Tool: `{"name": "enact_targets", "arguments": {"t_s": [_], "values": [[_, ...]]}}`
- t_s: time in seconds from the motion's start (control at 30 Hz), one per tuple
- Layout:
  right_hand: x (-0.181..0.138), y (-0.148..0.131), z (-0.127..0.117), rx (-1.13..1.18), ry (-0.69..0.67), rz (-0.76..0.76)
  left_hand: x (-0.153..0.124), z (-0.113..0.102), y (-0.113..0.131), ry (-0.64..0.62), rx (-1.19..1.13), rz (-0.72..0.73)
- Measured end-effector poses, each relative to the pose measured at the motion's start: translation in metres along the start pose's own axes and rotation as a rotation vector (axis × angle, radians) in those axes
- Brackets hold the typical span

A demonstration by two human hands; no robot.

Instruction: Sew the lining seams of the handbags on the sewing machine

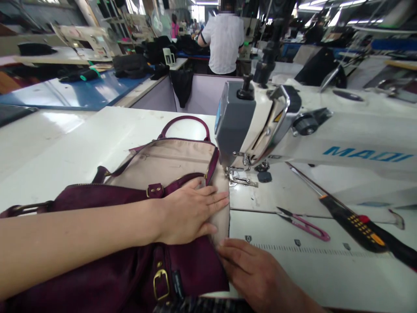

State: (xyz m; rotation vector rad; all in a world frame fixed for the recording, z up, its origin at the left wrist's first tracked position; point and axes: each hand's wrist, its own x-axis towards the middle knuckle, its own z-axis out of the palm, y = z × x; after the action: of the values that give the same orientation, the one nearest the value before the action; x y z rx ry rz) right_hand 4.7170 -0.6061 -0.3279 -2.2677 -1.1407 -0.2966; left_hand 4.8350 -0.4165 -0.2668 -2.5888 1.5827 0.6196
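Note:
A dark purple bag (107, 261) with brass buckles lies on the white sewing table (81, 148), its beige lining (172, 163) turned up toward the sewing machine. My left hand (192, 211) lies flat on the lining's right edge with fingers stretched out, pressing it down just before the presser foot (239, 176). My right hand (257, 274) comes in from the bottom, its fingertips closed on the bag's lower right edge. The bag's handle (185, 121) arches up at the far side.
The grey-and-white sewing machine head (247, 126) stands right of the bag. Pink thread snips (306, 226) and a black-handled screwdriver (355, 221) lie on the machine bed to the right. A person in a white shirt (224, 39) stands at a far workstation. Dark fabric piles (130, 65) lie at back left.

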Motion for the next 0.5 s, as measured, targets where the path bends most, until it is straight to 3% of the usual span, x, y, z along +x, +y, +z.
{"name": "enact_targets", "arguments": {"t_s": [0.37, 0.5], "values": [[0.010, 0.023, -0.005, -0.057, -0.016, 0.058, 0.005, -0.021, -0.011, -0.179, -0.144, -0.060], [0.022, 0.037, -0.008, -0.107, 0.014, 0.042, 0.005, -0.025, -0.011, -0.154, -0.123, -0.081]]}}
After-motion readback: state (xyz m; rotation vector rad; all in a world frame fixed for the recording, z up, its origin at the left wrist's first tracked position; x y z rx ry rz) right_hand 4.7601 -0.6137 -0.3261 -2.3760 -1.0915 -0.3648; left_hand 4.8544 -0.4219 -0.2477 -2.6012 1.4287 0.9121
